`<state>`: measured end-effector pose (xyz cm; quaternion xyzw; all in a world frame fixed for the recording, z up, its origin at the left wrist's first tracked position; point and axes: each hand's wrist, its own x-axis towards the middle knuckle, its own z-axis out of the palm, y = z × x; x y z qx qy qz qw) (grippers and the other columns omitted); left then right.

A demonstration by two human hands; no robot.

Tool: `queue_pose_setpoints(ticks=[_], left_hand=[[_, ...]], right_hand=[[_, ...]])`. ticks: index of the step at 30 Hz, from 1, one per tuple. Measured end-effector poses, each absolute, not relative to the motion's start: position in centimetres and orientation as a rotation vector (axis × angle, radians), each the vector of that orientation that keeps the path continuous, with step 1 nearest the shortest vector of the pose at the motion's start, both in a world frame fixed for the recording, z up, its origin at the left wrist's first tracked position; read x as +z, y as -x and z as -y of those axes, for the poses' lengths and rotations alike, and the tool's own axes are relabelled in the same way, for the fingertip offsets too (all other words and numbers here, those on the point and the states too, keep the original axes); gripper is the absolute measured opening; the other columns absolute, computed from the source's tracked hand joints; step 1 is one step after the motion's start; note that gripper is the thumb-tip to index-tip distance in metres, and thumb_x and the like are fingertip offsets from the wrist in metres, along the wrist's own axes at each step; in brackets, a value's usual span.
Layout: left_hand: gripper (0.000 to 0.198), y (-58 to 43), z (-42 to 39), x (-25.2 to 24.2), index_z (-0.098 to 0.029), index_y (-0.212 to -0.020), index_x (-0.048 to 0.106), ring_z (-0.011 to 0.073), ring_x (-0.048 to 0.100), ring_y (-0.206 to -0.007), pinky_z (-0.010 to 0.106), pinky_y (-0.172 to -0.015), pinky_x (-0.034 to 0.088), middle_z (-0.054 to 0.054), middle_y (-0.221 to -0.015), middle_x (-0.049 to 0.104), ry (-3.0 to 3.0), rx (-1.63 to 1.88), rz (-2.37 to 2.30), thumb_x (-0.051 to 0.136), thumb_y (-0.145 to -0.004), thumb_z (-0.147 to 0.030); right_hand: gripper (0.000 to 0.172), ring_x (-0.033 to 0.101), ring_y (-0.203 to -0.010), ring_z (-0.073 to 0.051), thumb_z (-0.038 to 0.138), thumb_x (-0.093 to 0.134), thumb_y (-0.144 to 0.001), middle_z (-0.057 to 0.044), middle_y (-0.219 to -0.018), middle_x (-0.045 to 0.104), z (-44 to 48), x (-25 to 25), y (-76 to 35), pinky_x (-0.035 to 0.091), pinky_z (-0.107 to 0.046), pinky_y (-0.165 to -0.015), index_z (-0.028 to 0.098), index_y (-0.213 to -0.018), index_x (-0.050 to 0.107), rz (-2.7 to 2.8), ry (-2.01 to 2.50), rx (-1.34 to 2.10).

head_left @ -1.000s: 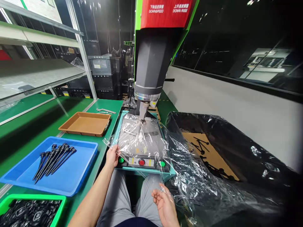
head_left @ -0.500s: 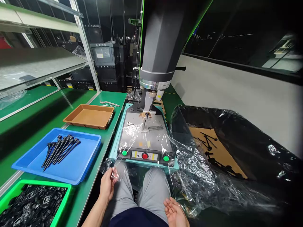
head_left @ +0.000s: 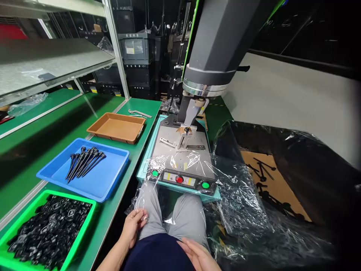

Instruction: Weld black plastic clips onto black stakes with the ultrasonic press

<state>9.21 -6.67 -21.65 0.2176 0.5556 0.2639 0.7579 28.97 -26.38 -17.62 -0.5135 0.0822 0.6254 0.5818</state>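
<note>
My left hand (head_left: 134, 227) is closed in a pinch on the edge of a thin clear plastic sheet (head_left: 239, 195). The sheet stretches from these fingers across my lap and the front of the machine to a bag-lined box on the right. My right hand (head_left: 199, 254) lies low by my waist, fingers stretched out, with nothing seen in it. In front of me stands the press machine base (head_left: 194, 162), with a red button (head_left: 179, 180) between two green ones. A small metal fixture (head_left: 184, 139) on its plate holds a dark part.
On the green bench at left are a brown tray (head_left: 118, 139), a blue tray (head_left: 118, 158) with black pointed parts (head_left: 84, 163), and a green bin (head_left: 94, 210) of small black pieces. The plastic-lined box (head_left: 284, 177) at right holds black parts on cardboard. The machine head (head_left: 214, 49) hangs above.
My left hand has come down and closer to my body with the sheet's edge, which now drapes over the machine's front. My right hand has moved inward to my waist. The view has shifted.
</note>
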Motion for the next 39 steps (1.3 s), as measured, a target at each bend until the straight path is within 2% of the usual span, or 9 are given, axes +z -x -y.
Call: queue_pose_setpoints(ticks=[6,12,19,21,24,26,29,35,39], left_hand=[[0.055,-7.7,6.6,-21.9,-0.014,-0.112,0.059,0.0206,0.07,-0.081,0.031,-0.073,0.056,0.013,-0.096,0.07,-0.629,0.498,-1.333,0.083,-0.064,-0.026],[0.059,-6.6,6.2,-20.1,-0.017,-0.12,0.058,0.0325,0.057,-0.115,0.047,-0.104,0.04,0.016,-0.124,0.059,-1.286,0.766,-1.651,0.077,-0.065,-0.028],[0.052,-14.6,-1.7,-14.4,-0.016,-0.13,0.05,0.0269,0.046,-0.128,0.042,-0.109,0.033,0.014,-0.135,0.051,-1.807,0.877,-1.313,0.058,-0.081,-0.034],[0.049,-17.3,-5.3,-13.1,-0.014,-0.122,0.055,0.0288,0.049,-0.125,0.041,-0.104,0.037,0.016,-0.132,0.054,-1.68,0.768,-1.375,0.062,-0.079,-0.037],[0.043,-19.7,-9.4,-12.1,-0.012,-0.099,0.064,0.0304,0.062,-0.101,0.038,-0.083,0.047,0.016,-0.099,0.068,-1.504,0.617,-1.339,0.071,-0.07,-0.043],[0.039,-20.2,-10.6,-11.8,-0.012,-0.088,0.064,0.0238,0.066,-0.075,0.031,-0.065,0.048,0.01,-0.076,0.068,-1.461,0.586,-1.256,0.074,-0.067,-0.043],[0.036,-19.7,-10.6,-11.3,-0.013,-0.09,0.062,0.0116,0.055,-0.049,0.024,-0.05,0.042,0.003,-0.065,0.064,-1.409,0.57,-1.122,0.071,-0.07,-0.04],[0.038,-18.3,-7.8,-9.5,-0.015,-0.105,0.064,0.004,0.05,-0.05,0.02,-0.05,0.04,0.008,-0.099,0.069,-1.325,0.576,-0.692,0.07,-0.071,-0.031],[0.052,-18.2,-5.2,-8.7,-0.02,-0.121,0.061,0.002,0.05,-0.053,0.02,-0.052,0.041,0.012,-0.135,0.055,-1.245,0.503,-0.552,0.068,-0.069,-0.02]], right_hand=[[0.036,0.065,-0.095,-0.027,0.044,0.073,-0.073,-0.01,-0.099,0.071,16.4,-13.8,-33.7,0.051,-0.04,-0.085,0.019,-0.098,0.07,0.671,1.611,0.929],[0.033,0.052,-0.108,-0.029,0.027,0.055,-0.084,-0.012,-0.115,0.062,7.5,-15.0,-37.2,0.042,-0.047,-0.097,0.018,-0.114,0.065,1.309,1.881,0.052],[0.024,0.047,-0.104,-0.028,0.018,0.06,-0.082,-0.009,-0.112,0.06,5.3,-17.0,-38.3,0.043,-0.04,-0.084,0.022,-0.104,0.07,1.487,2.124,-0.194],[0.021,0.048,-0.1,-0.027,0.019,0.06,-0.083,-0.008,-0.11,0.061,5.3,-17.0,-38.4,0.043,-0.038,-0.082,0.022,-0.102,0.07,1.501,2.114,-0.221],[0.021,0.048,-0.098,-0.025,0.018,0.059,-0.084,-0.008,-0.108,0.061,5.4,-16.9,-38.4,0.042,-0.036,-0.082,0.023,-0.101,0.07,1.516,2.084,-0.237],[0.022,0.048,-0.098,-0.025,0.017,0.059,-0.084,-0.007,-0.109,0.061,5.4,-16.9,-38.4,0.042,-0.036,-0.082,0.023,-0.102,0.07,1.519,2.073,-0.234],[0.022,0.048,-0.099,-0.026,0.017,0.06,-0.083,-0.007,-0.11,0.061,5.3,-17.0,-38.4,0.042,-0.036,-0.081,0.023,-0.102,0.07,1.517,2.081,-0.23],[0.022,0.048,-0.1,-0.027,0.017,0.06,-0.083,-0.008,-0.11,0.061,5.3,-16.7,-38.5,0.043,-0.038,-0.081,0.022,-0.101,0.07,1.516,2.088,-0.198],[0.023,0.049,-0.1,-0.027,0.016,0.058,-0.083,-0.008,-0.11,0.061,5.4,-16.6,-38.5,0.044,-0.039,-0.082,0.022,-0.102,0.07,1.515,2.075,-0.178]])
